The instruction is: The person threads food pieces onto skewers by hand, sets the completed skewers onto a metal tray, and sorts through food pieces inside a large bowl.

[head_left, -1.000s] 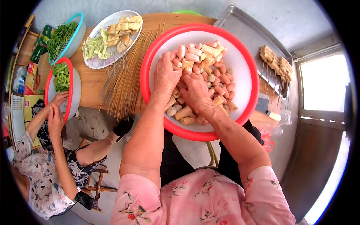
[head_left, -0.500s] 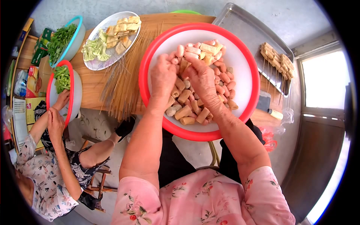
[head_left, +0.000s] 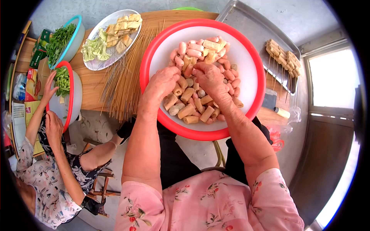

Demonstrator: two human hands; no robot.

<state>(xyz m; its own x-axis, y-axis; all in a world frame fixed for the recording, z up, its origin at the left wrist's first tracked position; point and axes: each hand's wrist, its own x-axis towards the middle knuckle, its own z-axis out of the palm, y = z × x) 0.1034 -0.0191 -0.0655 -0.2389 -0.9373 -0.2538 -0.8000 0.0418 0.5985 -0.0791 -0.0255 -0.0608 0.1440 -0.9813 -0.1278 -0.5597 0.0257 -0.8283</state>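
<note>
A big white basin with a red rim [head_left: 252, 111] holds small pink sausages [head_left: 194, 49], tan hollow rolls [head_left: 187, 111] and a few greyish balls [head_left: 174, 110]. Over its left part, my left hand [head_left: 163, 82] is closed, fingertips pinched together. Close by on the right, my right hand [head_left: 211, 79] is closed too, thumb and fingers pressed together just above the food. A pinkish sausage [head_left: 188, 71] shows between the two hands; whether either one grips it I cannot tell. What the fingertips hold is hidden.
Bamboo skewers [head_left: 125, 82] lie left of the basin, below an oval plate [head_left: 101, 66] of cut food. Filled skewers [head_left: 283, 57] rest on a metal tray [head_left: 241, 19]. A cleaver [head_left: 270, 101] lies right. A co-worker's hand [head_left: 48, 90] touches a red-rimmed bowl of greens [head_left: 77, 96].
My left hand has moved down and left, away from the sausages at the back; my right hand has shifted slightly. The co-worker's far hand has moved up to the bowl's left side.
</note>
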